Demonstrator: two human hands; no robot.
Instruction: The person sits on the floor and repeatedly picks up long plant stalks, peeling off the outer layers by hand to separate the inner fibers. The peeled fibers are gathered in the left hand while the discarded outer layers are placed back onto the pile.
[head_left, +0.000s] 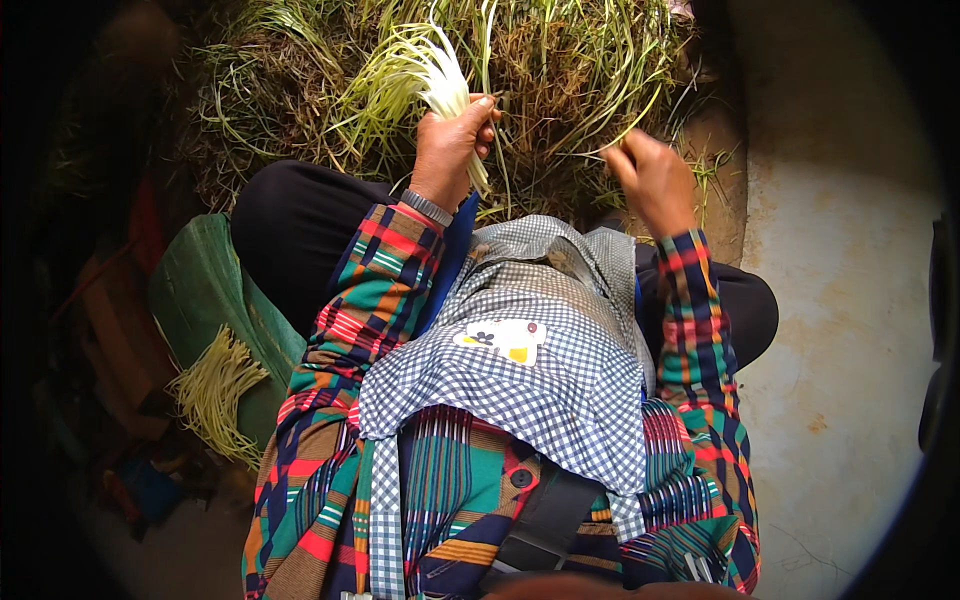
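My left hand (452, 146) is closed around a bunch of pale, thin vegetable shoots (444, 82), white near the fist and yellow-green at the drooping ends. To its right, my right hand (646, 176) is slightly blurred, with thumb and forefinger pinched on a single long yellow-green stalk (643, 114). Both hands are above the near side of a large heap of green stems and brown, dry, stringy matter (540, 82). A checked apron (510, 375) covers my lap between the forearms.
A bundle of cut pale shoots (217, 394) lies on a green woven sack (217, 277) beside my left leg. Brown blocks (124, 337) stand farther left in shadow. A pale, stained floor (825, 337) extends on the right, with scattered green scraps (709, 169) near the heap.
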